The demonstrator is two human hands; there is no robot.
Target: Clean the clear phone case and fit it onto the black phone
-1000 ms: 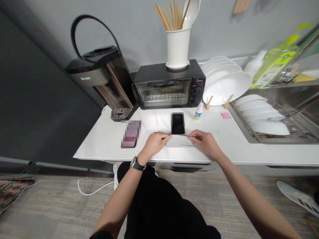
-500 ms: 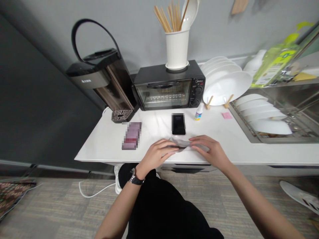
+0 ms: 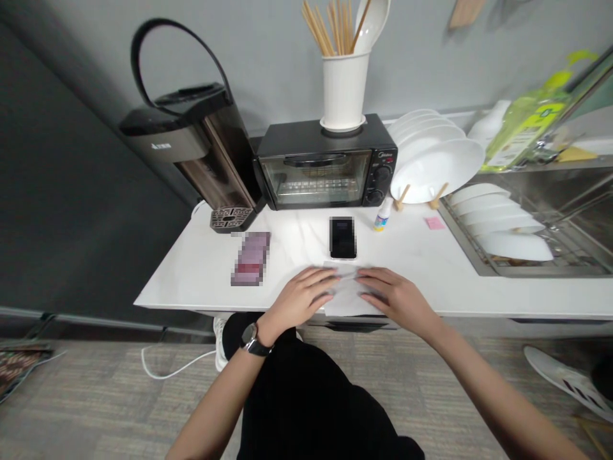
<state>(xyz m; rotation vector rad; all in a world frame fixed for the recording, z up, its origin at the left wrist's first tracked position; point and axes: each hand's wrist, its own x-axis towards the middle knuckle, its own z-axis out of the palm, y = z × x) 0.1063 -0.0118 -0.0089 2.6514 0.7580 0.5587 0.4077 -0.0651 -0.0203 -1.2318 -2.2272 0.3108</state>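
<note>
A thin whitish sheet (image 3: 347, 299), cloth or tissue, lies on the counter's front edge. On its left side rests my left hand (image 3: 301, 297), fingers stretched out and slightly apart. My right hand (image 3: 397, 297) lies on the sheet's right side, its fingers also extended. Both hands press lightly on the sheet without gripping it. Just beyond the sheet is a smartphone (image 3: 343, 239) with a dark, partly blurred screen. A small spray bottle (image 3: 382, 216) with a yellow base stands behind and right of the phone. Left of my left hand is a pixelated purple rectangular item (image 3: 251, 259).
Along the wall stand a water dispenser (image 3: 215, 160), a toaster oven (image 3: 320, 172) topped by a white cup (image 3: 345, 89) of chopsticks, and racked plates (image 3: 435, 166). A pink note (image 3: 435, 223) lies near the sink (image 3: 472, 252). Another person's shoe (image 3: 565, 377) shows at right.
The sheet was raised and bunched between my fingers; now it is spread flatter against the counter. My fingers have flattened onto it, with my right hand slightly further left.
</note>
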